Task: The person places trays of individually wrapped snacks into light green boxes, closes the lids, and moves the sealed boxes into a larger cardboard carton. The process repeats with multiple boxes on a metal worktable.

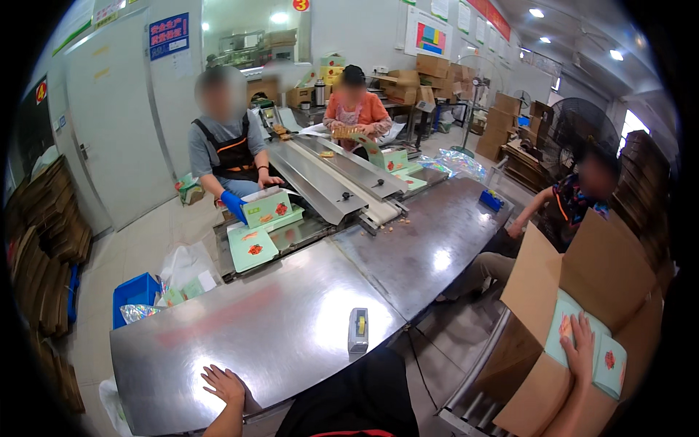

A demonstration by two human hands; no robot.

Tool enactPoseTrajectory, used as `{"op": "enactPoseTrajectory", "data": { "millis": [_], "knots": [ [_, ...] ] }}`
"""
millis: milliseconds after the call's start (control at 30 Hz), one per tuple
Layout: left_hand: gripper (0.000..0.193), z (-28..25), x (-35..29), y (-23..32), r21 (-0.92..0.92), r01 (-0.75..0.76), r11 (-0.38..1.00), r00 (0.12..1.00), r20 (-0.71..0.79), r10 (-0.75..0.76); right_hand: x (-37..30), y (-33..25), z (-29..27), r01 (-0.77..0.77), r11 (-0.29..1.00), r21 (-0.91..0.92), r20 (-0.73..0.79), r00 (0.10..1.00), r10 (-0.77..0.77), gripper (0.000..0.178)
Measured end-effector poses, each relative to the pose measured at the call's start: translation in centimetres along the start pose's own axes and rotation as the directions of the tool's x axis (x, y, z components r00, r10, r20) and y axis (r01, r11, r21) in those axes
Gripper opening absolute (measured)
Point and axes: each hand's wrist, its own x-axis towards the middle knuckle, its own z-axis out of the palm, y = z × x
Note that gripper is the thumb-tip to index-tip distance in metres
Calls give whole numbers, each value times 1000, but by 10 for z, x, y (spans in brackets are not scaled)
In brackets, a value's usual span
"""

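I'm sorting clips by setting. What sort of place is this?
Most likely a small factory packing line. Pale green boxes sit along a conveyor, stacked cartons line the walls, and the right hand rests on green boxes inside an open cardboard carton.

Bright, even light comes from ceiling lamps point(537, 12) above the steel table point(291, 313), which throws back white glare patches (strongest near its front edge). Faces behind the table are blurred; straight edges bend toward the black fisheye rim.
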Motion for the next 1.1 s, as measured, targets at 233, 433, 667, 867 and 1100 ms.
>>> {"op": "enactPoseTrajectory", "data": {
  "millis": [233,433,667,867,1100],
  "knots": [
    [62,-4,-3,3,6,3,1000,1000,22,-3,-3,-4,-3,-9,1000,17,-25,1000,9,68],
    [61,-5,-3,6,16,0,1000,1000,19,-1,-3,1,-1,-20,1000,20,-33,999,21,68],
    [61,5,-2,-3,18,-6,1000,1000,-23,7,-2,-1,-1,-7,1000,22,-33,999,8,69],
    [61,3,-2,3,17,-13,1000,1000,-3,13,-3,5,0,-9,1000,26,-44,999,10,69],
    [62,22,12,-14,-57,-5,998,1000,-11,4,0,-5,-2,-18,1000,5,-45,999,18,66]
  ]
}}
